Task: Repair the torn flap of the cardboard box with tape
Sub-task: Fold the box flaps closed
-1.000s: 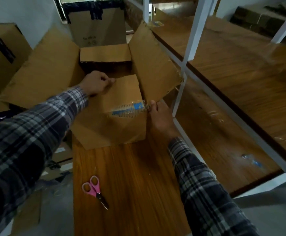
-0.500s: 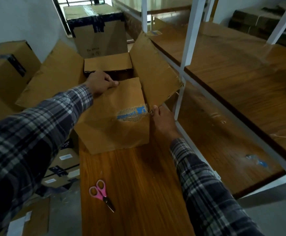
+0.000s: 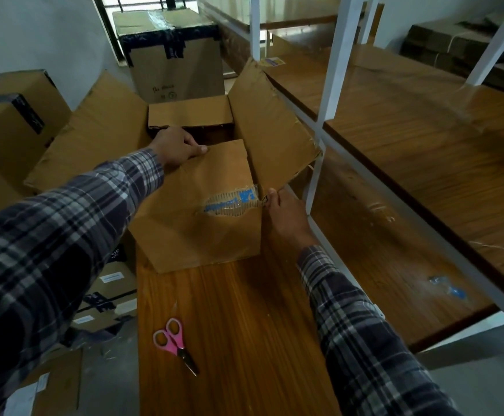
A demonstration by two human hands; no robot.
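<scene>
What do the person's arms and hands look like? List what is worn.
Both arms wear long sleeves of one plaid shirt: dark navy and grey checks crossed by thin white lines, with buttoned-looking cuffs at the wrists. The left hand and right hand are bare: no gloves, and no rings or watch can be seen.

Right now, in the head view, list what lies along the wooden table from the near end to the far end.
Scissors → right hand → tape on the torn flap → left hand → far flap of the box.
</scene>
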